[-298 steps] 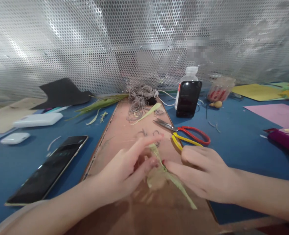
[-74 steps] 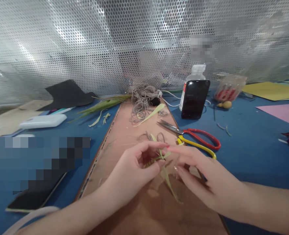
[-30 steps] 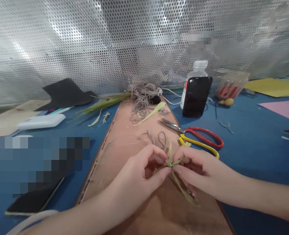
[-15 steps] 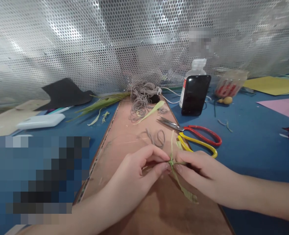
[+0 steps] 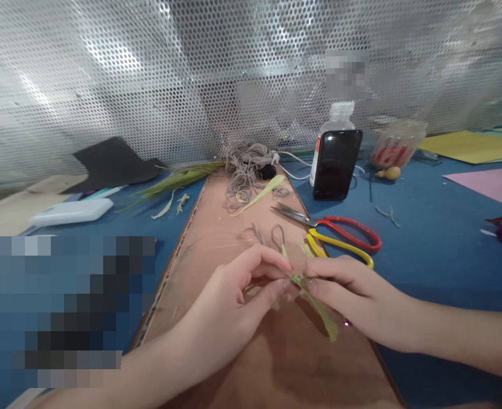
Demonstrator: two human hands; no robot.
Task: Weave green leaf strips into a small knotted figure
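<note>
Both my hands meet over a long brown board (image 5: 229, 238). My left hand (image 5: 234, 301) pinches one side of a thin green leaf strip (image 5: 314, 301) between thumb and forefinger. My right hand (image 5: 348, 292) pinches the other side of the same strip, fingertips almost touching the left ones. A loose end of the strip hangs down and to the right below my right fingers. A short end sticks up between the two hands. Small loops of grey string (image 5: 272, 234) lie on the board just beyond my fingers.
Scissors (image 5: 336, 234) with red and yellow handles lie right of the board. Behind are a tangle of grey string (image 5: 246, 165), green leaves (image 5: 178, 179), a dark phone (image 5: 336, 165) leaning on a bottle (image 5: 334, 122), and coloured paper (image 5: 468, 145). A perforated metal screen (image 5: 149, 74) stands behind.
Over ten seconds the flat leaf piece has been worked into a narrow, knotted strip held between both hands. In the last half second the upright end got shorter and my hands shifted slightly.
</note>
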